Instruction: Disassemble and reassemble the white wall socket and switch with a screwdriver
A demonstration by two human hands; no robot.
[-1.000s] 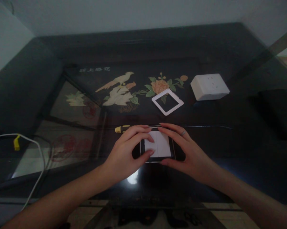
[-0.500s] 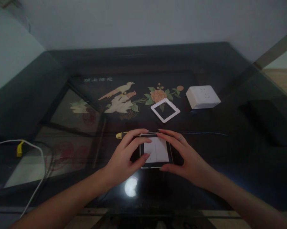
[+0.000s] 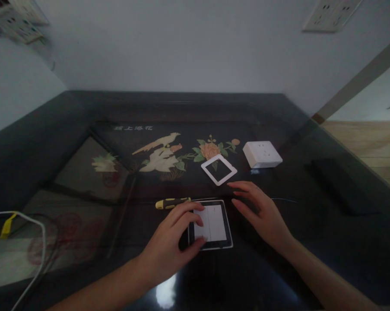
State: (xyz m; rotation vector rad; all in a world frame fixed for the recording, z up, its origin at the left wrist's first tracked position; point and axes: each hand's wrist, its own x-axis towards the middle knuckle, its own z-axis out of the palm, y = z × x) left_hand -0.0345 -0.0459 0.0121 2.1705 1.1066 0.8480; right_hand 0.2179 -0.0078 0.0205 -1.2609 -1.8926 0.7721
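A square switch panel with a white centre and dark border lies on the dark glossy table. My left hand rests over its left side, fingers apart and fingertips on its face. My right hand hovers right of the panel, fingers spread, with nothing in it. Just beyond its fingertips lies a thin white square frame, turned like a diamond. A yellow and black screwdriver handle shows behind my left hand, its shaft running right behind the panel.
A white socket box stands at the right rear of the table. On the left, a white cable with a yellow tag curves along the edge. Wall sockets are at the upper right.
My right hand has left the panel's right side and moved right and toward the white frame. My left hand stays at the panel. The camera view has tilted up, showing more wall.
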